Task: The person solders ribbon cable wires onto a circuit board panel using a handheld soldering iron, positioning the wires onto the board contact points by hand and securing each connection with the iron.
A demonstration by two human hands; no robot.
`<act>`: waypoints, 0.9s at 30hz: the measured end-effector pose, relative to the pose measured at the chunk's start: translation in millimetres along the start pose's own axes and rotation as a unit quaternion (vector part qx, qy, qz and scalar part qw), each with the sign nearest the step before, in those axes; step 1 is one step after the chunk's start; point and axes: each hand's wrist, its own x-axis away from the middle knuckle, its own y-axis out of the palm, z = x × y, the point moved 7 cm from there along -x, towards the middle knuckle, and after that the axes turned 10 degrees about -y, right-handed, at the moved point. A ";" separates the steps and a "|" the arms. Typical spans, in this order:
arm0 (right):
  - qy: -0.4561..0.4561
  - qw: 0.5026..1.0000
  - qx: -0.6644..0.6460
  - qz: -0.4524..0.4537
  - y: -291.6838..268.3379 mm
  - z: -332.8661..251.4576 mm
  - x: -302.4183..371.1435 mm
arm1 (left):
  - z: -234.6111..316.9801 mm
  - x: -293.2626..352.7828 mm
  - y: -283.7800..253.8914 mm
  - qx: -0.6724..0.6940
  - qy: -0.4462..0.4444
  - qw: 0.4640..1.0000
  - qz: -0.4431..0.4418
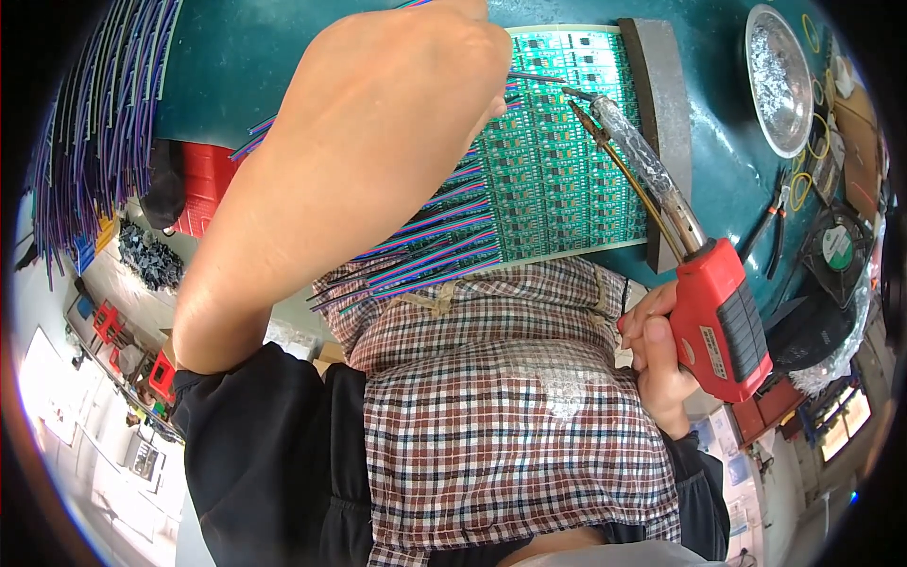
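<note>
My left hand (pixel 470 52) is closed over the far edge of a green circuit-board panel (pixel 557 203). A thin dark wire (pixel 537 76) sticks out of it toward the right; its fingertips are mostly hidden behind the hand. My right hand (pixel 658 354) grips a red soldering gun (pixel 710 307) by its handle. The gun's tip meets the panel's upper right part, close to the wire's end, and a thin brass-coloured tube (pixel 635 180) runs beside its barrel. Rows of multicoloured wires (pixel 439 253) fan out leftward from the panel.
A dark metal bar (pixel 669 123) lies along the panel's right edge. Farther right are a metal bowl (pixel 779 83), pliers (pixel 777 213) and a small fan (pixel 836 248). Bundled wires (pixel 99 113) hang at the far left, near a red stool (pixel 203 184).
</note>
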 end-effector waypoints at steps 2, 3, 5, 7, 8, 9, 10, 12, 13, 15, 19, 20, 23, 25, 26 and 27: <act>-0.011 1.000 0.005 0.009 -0.5 -1.7 -0.4 | -1.0 -1.2 2.1 0.000 0.001 1.000 0.002; -0.007 1.000 0.013 0.019 -2.7 0.1 -0.2 | -0.8 -7.1 4.9 0.012 0.009 1.000 0.013; 0.003 1.000 0.012 0.022 -4.2 2.9 0.3 | 5.7 -8.1 3.8 0.022 0.013 0.999 0.023; -0.001 1.000 0.006 0.020 -3.9 0.5 0.2 | 11.2 -1.8 -8.0 0.098 -0.063 0.992 0.047; -0.005 1.000 0.001 0.022 -5.2 -0.8 1.2 | 10.6 0.4 0.9 0.094 -0.064 0.992 0.048; -0.006 1.000 -0.002 0.019 -4.6 -1.0 1.2 | 13.0 7.4 3.8 0.106 0.000 0.982 0.155; -0.003 1.000 -0.009 0.015 -4.1 -0.5 1.4 | 14.4 19.4 2.9 0.116 0.066 0.957 0.259; 0.002 1.000 -0.012 0.014 -4.2 1.0 1.4 | 7.7 23.2 10.8 0.128 0.010 0.967 0.221; 0.003 1.000 -0.011 0.010 -4.1 0.6 0.7 | 0.5 22.7 17.8 0.138 -0.047 0.972 0.182; 0.004 1.000 -0.011 0.006 -4.3 1.4 1.0 | -2.6 23.6 24.7 0.144 -0.052 0.972 0.179; -0.004 0.999 0.040 -0.021 -9.4 4.2 7.5 | -10.1 22.3 34.2 0.184 -0.114 0.962 0.166; -0.006 0.996 0.076 -0.043 -9.2 4.8 9.1 | -10.3 21.5 35.1 0.184 -0.114 0.962 0.166; 0.012 0.998 0.060 -0.018 -2.7 1.8 7.4 | -8.0 19.9 32.9 0.143 -0.088 0.965 0.201; 0.012 0.998 0.058 -0.026 -0.7 4.5 8.2 | -8.6 19.7 33.3 0.124 -0.089 0.965 0.214; 0.013 0.998 0.057 -0.033 0.6 5.5 8.5 | -8.7 19.1 33.6 0.124 -0.089 0.965 0.214; 0.014 0.998 0.058 -0.032 1.7 5.1 8.2 | -8.4 18.7 33.3 0.126 -0.086 0.964 0.216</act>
